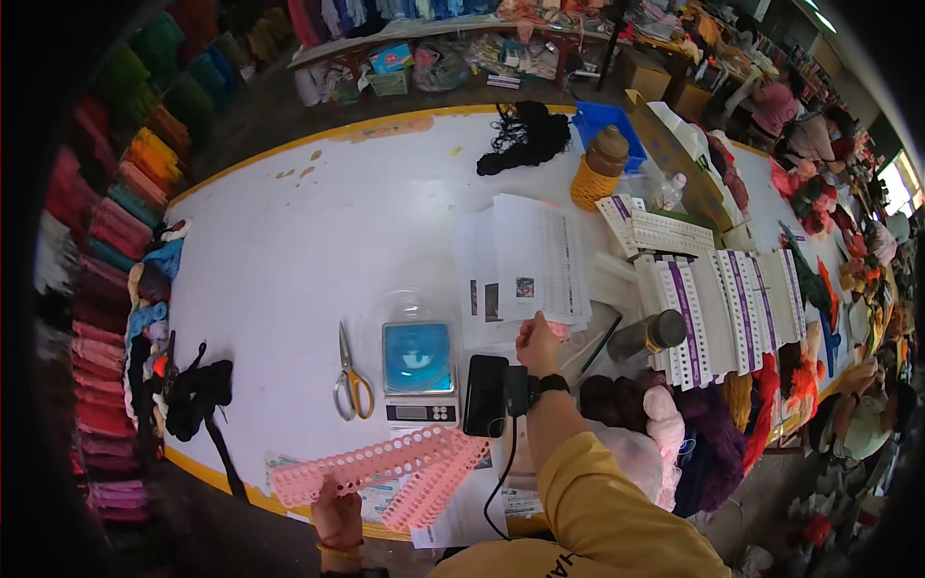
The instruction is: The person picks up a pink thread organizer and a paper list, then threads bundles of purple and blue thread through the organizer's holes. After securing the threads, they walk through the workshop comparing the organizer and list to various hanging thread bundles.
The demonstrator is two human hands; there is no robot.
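I have the pink perforated strips (pixel 385 470) at the near edge of the white table (pixel 318 222), fanned out flat over some printed papers, and my left hand (pixel 336 515) is closed on their lower end, just off the table edge. My right hand (pixel 538 339) is well apart from it, up on the stack of printed sheets (pixel 525 258), fingers pinched on the bottom corner as if lifting or turning a page; the two hands work separately. Between them sit a small digital scale (pixel 418 371) with a blue pan and a dark phone (pixel 485 395) lying flat, with yellow-handled scissors (pixel 353 378) just left of the scale. To the right of the sheets I see a row of white strips with purple bands (pixel 732 308), already laid side by side, and heaps of coloured yarn (pixel 694 433) below them. As I judge it, a good many white strips are filled and set out, while the pink ones I hold look empty, their holes open, so that part seems hardly begun. A dark tangle of yarn (pixel 525 135) and a blue bin (pixel 602 120) lie at the far end.
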